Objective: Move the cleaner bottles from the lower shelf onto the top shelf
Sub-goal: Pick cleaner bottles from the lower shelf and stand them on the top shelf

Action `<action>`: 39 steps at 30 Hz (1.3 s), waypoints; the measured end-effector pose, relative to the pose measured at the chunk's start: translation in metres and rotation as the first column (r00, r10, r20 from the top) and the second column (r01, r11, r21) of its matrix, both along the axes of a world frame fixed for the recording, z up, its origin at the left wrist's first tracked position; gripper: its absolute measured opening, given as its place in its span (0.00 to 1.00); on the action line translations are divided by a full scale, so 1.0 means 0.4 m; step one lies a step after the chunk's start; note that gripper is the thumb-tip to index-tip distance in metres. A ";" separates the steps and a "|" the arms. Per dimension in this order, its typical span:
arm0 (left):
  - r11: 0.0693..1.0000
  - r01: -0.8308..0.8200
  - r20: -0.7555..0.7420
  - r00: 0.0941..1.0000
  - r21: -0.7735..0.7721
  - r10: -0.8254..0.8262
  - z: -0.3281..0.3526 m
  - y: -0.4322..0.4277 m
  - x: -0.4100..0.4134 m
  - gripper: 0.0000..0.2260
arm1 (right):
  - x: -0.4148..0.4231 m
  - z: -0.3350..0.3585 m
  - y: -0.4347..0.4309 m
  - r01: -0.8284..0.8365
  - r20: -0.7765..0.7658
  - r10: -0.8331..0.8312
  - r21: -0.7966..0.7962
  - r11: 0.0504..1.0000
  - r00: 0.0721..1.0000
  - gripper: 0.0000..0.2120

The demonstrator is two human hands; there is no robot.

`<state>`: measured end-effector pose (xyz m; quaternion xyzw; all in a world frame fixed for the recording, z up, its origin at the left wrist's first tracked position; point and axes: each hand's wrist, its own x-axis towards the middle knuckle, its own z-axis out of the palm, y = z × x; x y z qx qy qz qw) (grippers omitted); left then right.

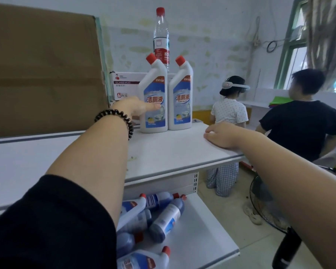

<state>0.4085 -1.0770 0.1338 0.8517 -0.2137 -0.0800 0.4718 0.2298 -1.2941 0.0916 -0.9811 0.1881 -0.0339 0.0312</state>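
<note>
Left grip (133, 109) holds bottle (156, 88) (upright); right grip (220, 133) on shelf edge (182, 172)

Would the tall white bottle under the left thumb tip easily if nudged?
Probably steady: the white bottle stands upright on a broad flat base on the top shelf. A push high up, near its bent neck, seems likelier to topple it, perhaps against the neighbouring bottle. Its smooth plastic may slip; the left hand lays a thumb across the label.
</note>
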 end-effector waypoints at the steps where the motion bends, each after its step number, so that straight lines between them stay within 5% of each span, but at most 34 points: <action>1: 0.988 0.004 0.042 0.999 0.154 -0.011 0.001 0.014 -0.016 0.36 | -0.007 0.003 0.010 0.002 -0.009 -0.002 -0.006 1.000 1.000 0.24; 4: 0.838 -0.018 0.074 0.997 0.546 -0.027 -0.004 0.063 -0.050 0.43 | -0.031 0.013 0.039 0.000 -0.023 -0.001 -0.046 0.999 1.000 0.23; 8: 0.677 -0.106 0.182 0.982 0.728 -0.041 -0.033 0.154 -0.126 0.37 | -0.055 0.021 0.096 -0.079 -0.041 0.076 -0.084 0.993 0.996 0.22; 12: 0.695 -0.183 0.289 0.957 0.695 -0.037 -0.062 0.247 -0.234 0.26 | -0.083 0.029 0.194 -0.195 -0.028 0.193 -0.121 0.973 0.981 0.23; 21: 0.710 -0.300 0.366 0.928 0.637 0.063 -0.092 0.474 -0.416 0.23 | -0.118 0.020 0.482 -0.432 0.017 0.439 -0.146 0.890 0.898 0.22; 27: 0.667 -0.375 0.372 0.915 0.644 0.155 -0.094 0.687 -0.499 0.16 | -0.100 0.022 0.688 -0.545 0.024 0.558 -0.185 0.818 0.829 0.22; 39: 0.467 -0.523 0.334 0.839 0.713 0.430 -0.138 1.347 -0.696 0.23 | -0.096 -0.028 1.301 -0.714 0.080 0.725 -0.131 0.688 0.684 0.22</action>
